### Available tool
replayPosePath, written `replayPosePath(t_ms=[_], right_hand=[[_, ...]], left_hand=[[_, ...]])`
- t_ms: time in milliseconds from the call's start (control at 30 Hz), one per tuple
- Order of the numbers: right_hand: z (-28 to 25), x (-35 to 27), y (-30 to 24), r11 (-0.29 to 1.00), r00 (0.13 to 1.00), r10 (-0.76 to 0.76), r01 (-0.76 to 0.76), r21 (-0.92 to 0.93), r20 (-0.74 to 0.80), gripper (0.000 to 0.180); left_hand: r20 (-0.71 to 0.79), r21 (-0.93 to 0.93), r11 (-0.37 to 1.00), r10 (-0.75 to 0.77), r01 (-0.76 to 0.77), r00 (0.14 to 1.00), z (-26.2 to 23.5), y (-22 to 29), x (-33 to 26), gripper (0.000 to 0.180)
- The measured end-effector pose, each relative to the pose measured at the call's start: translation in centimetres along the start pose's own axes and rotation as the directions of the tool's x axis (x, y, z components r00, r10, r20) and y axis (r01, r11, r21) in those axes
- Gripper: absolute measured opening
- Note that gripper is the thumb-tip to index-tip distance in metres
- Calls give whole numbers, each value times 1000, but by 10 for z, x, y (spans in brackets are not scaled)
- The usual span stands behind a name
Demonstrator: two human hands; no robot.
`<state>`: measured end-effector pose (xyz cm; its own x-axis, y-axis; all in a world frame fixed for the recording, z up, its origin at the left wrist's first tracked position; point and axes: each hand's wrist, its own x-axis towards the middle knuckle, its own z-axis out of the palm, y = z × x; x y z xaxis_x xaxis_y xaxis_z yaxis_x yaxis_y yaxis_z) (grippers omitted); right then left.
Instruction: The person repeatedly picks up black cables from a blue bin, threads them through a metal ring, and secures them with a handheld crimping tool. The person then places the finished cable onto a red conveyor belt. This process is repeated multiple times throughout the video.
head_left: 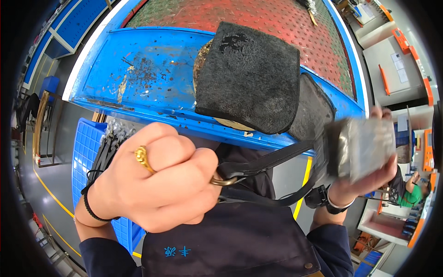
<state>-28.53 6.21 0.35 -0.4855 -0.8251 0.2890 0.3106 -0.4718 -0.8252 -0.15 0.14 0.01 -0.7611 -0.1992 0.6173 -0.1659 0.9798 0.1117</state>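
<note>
My left hand (161, 180) is closed in a fist on a black belt-like strap (277, 159), whose brass-coloured metal buckle (224, 181) sticks out beside the fingers. Two strands of the strap run rightward to a blocky dark bundle (360, 145), partly shiny like clear plastic and smeared by motion. My right hand (376, 177) grips this bundle, fingers over its top and thumb below. Just beyond both hands, a black cloth (249, 76) drapes over a round, pale-edged block (235, 124). A second dark cloth (314, 108) lies to its right.
The cloths lie on a stained blue bench ledge (152, 83), in front of a red studded mat (323, 51). At left stands a blue crate (87, 152) with several black straps (108, 147). Far right, a person in green (410, 196) is near shelving.
</note>
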Motion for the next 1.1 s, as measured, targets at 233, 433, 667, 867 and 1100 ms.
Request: replayPosePath(t_ms=[233,433,667,867,1100], right_hand=[[-7,53,56,971,949,227,-204,-127,216,47],[-1,52,66,612,949,162,119,-782,272,52],[-57,18,36,-140,883,128,467,-873,452,28],[-36,-8,-2,-47,892,43,451,-891,449,29],[22,-35,-11,-95,356,4,930,-354,935,55]], left_hand=[[-61,-23,1000,3,-4,998,-5,-5,-9,9],[-51,-124,992,-21,15,998,-2,-9,-12,12],[36,-200,972,-117,122,992,-3,-9,-11,27],[-11,-72,993,-91,90,996,9,-1,0,22],[-63,69,997,-27,31,998,19,13,18,22]])
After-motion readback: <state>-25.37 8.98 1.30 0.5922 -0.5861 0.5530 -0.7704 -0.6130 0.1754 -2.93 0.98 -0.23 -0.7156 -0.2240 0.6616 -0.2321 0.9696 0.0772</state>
